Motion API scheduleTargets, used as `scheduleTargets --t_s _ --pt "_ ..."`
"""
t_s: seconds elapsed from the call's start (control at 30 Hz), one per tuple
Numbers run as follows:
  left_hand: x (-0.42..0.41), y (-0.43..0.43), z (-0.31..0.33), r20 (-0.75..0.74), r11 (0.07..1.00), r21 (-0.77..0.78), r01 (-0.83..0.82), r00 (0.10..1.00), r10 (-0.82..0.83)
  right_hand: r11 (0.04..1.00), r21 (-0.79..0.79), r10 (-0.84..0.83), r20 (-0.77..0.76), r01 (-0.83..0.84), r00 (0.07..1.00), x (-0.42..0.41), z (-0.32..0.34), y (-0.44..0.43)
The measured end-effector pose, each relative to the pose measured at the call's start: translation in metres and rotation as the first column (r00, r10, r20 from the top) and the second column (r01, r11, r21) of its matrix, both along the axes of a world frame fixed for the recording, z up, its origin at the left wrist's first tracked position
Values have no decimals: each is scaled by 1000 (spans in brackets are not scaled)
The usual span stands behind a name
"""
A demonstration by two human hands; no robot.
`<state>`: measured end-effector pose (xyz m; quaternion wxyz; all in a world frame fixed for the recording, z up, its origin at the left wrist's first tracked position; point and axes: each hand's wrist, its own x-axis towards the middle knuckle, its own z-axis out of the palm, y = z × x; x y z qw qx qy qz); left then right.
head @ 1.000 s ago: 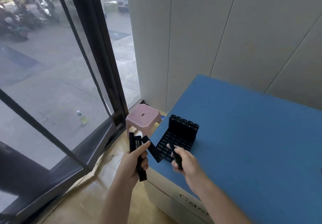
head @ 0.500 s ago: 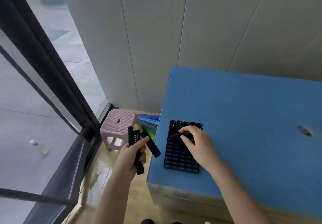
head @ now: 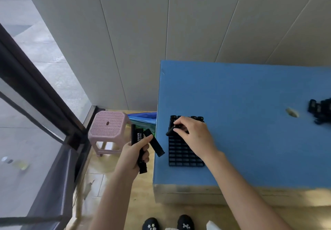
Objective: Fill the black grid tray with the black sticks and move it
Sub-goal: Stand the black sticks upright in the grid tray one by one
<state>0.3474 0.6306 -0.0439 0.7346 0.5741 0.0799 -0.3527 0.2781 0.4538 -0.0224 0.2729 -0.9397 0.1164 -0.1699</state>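
Note:
The black grid tray [head: 185, 155] lies flat near the left front corner of the blue table [head: 250, 122]. A row of black sticks [head: 196, 118] stands upright in its far end. My right hand [head: 194, 136] hovers over the tray's far part and pinches one black stick [head: 170, 131], tilted, at the second row. Left of the table, over the floor, my left hand [head: 133, 153] grips a bundle of black sticks [head: 138, 145]; one has white lettering, another juts toward the table edge.
A pile of black sticks [head: 320, 110] lies at the table's right edge, with a small pale scrap [head: 292, 112] beside it. A pink stool [head: 109, 127] stands on the floor by the window frame. My shoes [head: 168, 223] show below. A grey panelled wall backs the table.
The view has swung right and down, bringing the far stick pile into sight. My right hand has carried its stick from the tray's near end to its far rows; the left hand's bundle stays put.

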Motion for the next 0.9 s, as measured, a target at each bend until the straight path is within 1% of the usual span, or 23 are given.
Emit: scheduleTargets --t_s 0.17,0.33,0.43,0.6,0.63,0.67,0.7,0.73,0.77,0.8,0.83,0.87,0.9 --pt "1 0 0 -5 1000 -7 -6 1000 6 995 -98 23 45 -19 999 -1 3 -3" --pt "-2 -2 2 -1 1000 -23 -14 1000 14 995 -97 27 53 -21 998 0 1 -4" --pt "-3 -2 3 5 1000 -27 -12 1000 12 989 -140 54 44 -47 998 3 1 -3" --pt "-5 -4 5 6 999 -38 -10 1000 11 960 -280 15 97 13 995 2 1 1" --pt "-5 -4 6 5 999 -44 -12 1000 12 957 -288 0 108 31 994 0 0 3" --pt "-6 -4 7 2 999 -50 -15 1000 15 964 -262 -18 120 49 993 -3 -2 6" --pt "-7 -5 8 1 998 -58 -20 1000 20 981 -179 -49 138 73 989 -8 -2 11" --pt "-8 -6 9 0 997 -66 -26 1000 26 995 -24 -95 141 99 985 -14 -2 16" --pt "-9 -7 10 0 997 -75 -32 999 32 974 189 -147 103 126 984 -20 -1 23" --pt "-10 -8 11 0 996 -83 -37 999 37 898 413 -174 16 152 985 -26 0 29" --pt "-12 -9 11 0 995 -89 -39 999 40 781 598 -152 -94 178 984 -30 0 35" --pt "-13 -11 12 1 995 -96 -40 999 40 656 727 -99 -183 203 978 -33 0 40" --pt "-16 -13 12 1 994 -101 -39 999 40 547 808 -49 -229 218 972 -36 -2 45"
